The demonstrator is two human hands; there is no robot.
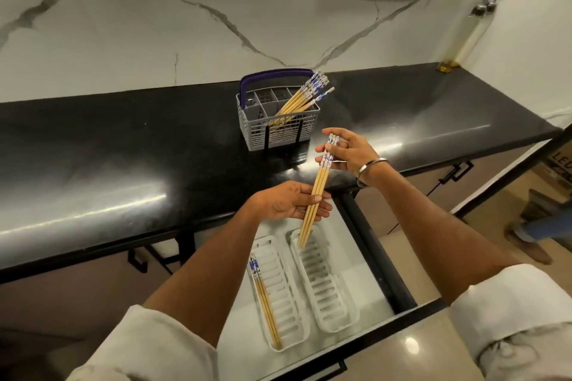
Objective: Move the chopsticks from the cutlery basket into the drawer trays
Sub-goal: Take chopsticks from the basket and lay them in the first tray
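Note:
A grey cutlery basket with a purple handle stands on the black counter and holds several wooden chopsticks with blue-patterned tops. I hold a small bundle of chopsticks over the open drawer. My left hand grips its lower half and my right hand pinches its patterned top. The tips point down at the right white tray, which has nothing in it. The left white tray holds a few chopsticks lying lengthwise.
The black counter runs left to right below a marble wall. The open drawer's front edge is near me. A person's foot stands on the floor at the right, by a cardboard box.

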